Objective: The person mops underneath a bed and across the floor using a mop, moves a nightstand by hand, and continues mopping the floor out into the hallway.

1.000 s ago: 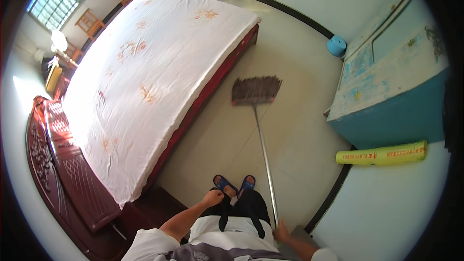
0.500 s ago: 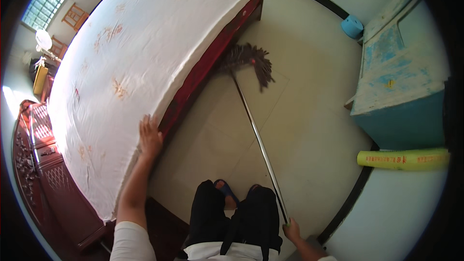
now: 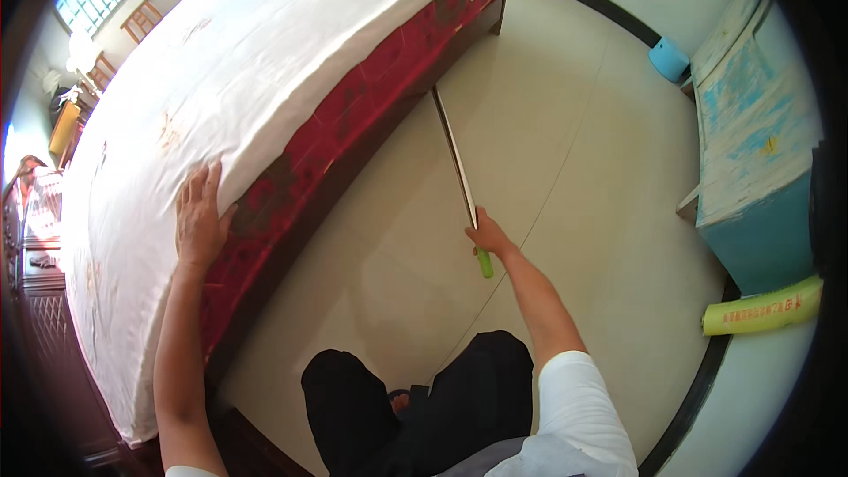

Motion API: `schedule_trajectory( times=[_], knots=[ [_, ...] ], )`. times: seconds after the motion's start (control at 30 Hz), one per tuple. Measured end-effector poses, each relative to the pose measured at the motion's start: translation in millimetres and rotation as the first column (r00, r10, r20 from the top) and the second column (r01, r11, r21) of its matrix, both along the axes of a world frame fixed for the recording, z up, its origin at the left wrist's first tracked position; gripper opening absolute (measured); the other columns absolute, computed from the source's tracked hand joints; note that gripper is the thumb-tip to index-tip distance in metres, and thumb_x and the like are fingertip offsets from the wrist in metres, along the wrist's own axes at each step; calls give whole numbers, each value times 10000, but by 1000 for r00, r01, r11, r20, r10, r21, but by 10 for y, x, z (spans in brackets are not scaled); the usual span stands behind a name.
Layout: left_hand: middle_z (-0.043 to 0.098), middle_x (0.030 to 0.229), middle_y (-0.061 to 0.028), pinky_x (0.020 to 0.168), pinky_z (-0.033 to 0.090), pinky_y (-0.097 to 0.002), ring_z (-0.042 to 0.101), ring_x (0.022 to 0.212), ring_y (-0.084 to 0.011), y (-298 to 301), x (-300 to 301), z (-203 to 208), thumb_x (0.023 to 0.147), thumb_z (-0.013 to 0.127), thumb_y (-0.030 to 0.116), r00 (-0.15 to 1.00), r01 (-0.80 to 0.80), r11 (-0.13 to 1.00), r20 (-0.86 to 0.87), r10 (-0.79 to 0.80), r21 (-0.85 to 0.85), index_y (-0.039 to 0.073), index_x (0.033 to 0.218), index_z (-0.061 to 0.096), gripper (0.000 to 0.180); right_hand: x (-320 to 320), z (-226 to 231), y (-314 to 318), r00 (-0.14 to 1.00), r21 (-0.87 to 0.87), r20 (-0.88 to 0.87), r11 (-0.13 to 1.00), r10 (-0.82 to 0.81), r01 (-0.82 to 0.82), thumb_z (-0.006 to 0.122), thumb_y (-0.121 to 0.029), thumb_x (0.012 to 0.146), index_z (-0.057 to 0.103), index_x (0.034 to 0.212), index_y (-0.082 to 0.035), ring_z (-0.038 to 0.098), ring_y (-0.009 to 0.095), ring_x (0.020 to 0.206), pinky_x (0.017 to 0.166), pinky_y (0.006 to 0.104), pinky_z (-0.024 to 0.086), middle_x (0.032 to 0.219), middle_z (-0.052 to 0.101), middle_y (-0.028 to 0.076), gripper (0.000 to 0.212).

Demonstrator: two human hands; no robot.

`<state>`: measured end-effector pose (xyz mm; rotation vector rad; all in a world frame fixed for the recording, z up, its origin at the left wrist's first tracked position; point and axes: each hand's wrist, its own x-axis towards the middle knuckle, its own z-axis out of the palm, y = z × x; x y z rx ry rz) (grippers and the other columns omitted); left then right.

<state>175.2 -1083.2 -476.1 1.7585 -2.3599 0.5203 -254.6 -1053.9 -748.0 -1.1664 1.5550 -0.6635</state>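
My right hand (image 3: 488, 234) is closed around the metal pole of a mop (image 3: 455, 155), just above its green end grip. The pole slants away from me and passes beneath the side of the bed; the mop's head is hidden under there. My left hand (image 3: 201, 219) lies with fingers outstretched on the edge of the bed, on a white sheet (image 3: 265, 79) with faint floral patterns. Below the sheet shows the bed's dark red patterned side (image 3: 353, 106).
Pale floor tiles (image 3: 565, 115) spread to the right of the bed. A worn blue-and-white cabinet (image 3: 751, 203) stands at the right wall, with a yellow roll (image 3: 764, 307) beside it and a small blue bin (image 3: 669, 59) behind. A carved dark wooden headboard (image 3: 53, 344) rises at left.
My right hand has pushed the mop forward and left, and its dark shaggy head has gone from the floor to under the bed. My left hand stays on the bed edge. My view has shifted.
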Motion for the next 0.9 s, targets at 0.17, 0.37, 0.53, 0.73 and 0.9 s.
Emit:
schedule_trajectory(
  times=[0.17,0.37,0.53,0.73,0.9],
  knots=[
    [375,1211,-154,968,267,-396,338,1146,-315,43,110,130,694,627,106,1000,18,1000,7,-18,13,75,1276,312,662,237,-67,672,927,-189,-366,982,-85,16,463,-133,763,221,1280,-51,542,407,696,615,458,432,781,538,271,577],
    [375,1212,-150,971,263,-402,330,1160,-308,-2,75,66,681,642,112,1000,-1,999,6,0,34,69,1271,322,672,-557,-103,3072,934,-49,-357,999,-18,1,524,-154,796,195,1303,-80,468,401,1013,822,413,406,1153,447,249,608],
    [372,1210,-153,974,259,-404,330,1155,-311,13,32,95,676,640,106,1000,16,1000,5,-16,20,63,1264,330,665,-1040,163,5586,880,402,-463,910,108,100,566,-91,749,344,1083,-22,513,396,817,686,416,417,879,493,238,407],
    [369,1202,-160,971,253,-419,318,1155,-323,5,36,72,677,631,94,1000,-1,999,1,1,36,41,1241,342,635,-1996,321,6751,848,598,-517,659,-118,456,371,-210,867,427,1136,45,510,335,903,775,390,400,992,531,236,374],
    [374,1192,-162,964,257,-428,330,1136,-329,12,-15,96,662,642,93,1000,-18,1000,-13,18,5,44,1221,363,627,-1697,508,4617,683,402,-671,915,287,10,553,-64,721,366,983,-15,533,397,779,658,454,423,830,526,217,325]
  ],
)
